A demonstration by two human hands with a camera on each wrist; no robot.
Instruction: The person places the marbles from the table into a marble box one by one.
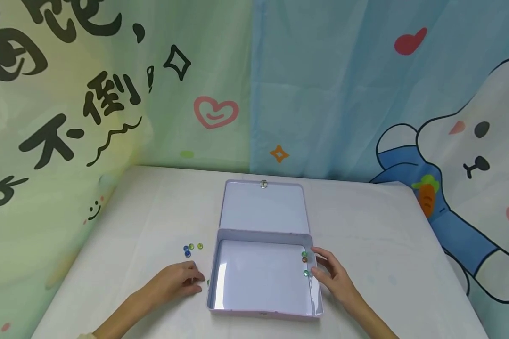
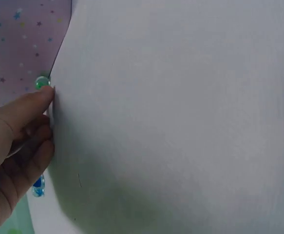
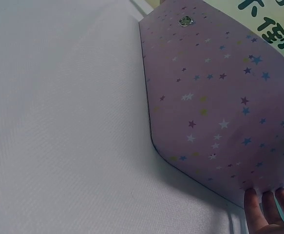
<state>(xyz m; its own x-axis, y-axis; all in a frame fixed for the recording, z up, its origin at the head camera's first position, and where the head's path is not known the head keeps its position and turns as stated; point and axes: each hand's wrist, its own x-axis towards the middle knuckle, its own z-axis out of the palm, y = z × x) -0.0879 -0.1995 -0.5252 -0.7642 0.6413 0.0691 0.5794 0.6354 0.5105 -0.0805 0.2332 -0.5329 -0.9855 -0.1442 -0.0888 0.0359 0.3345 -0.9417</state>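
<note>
White tabletop (image 1: 386, 245), open box (image 1: 258, 282) between its side edges. Your left hand's (image 1: 179, 280) fingers are half-parted, gripping nothing; right hand's (image 1: 336, 277) spread against the box. Sloppy nudge could skid that green bead (image 2: 42, 82) by its left wall.

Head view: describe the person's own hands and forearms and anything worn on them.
The bare left hand and bare right hand show no gloves, rings or bracelets. A pale cream sleeve edge appears at the left forearm; no sleeve shows on the right forearm.
</note>
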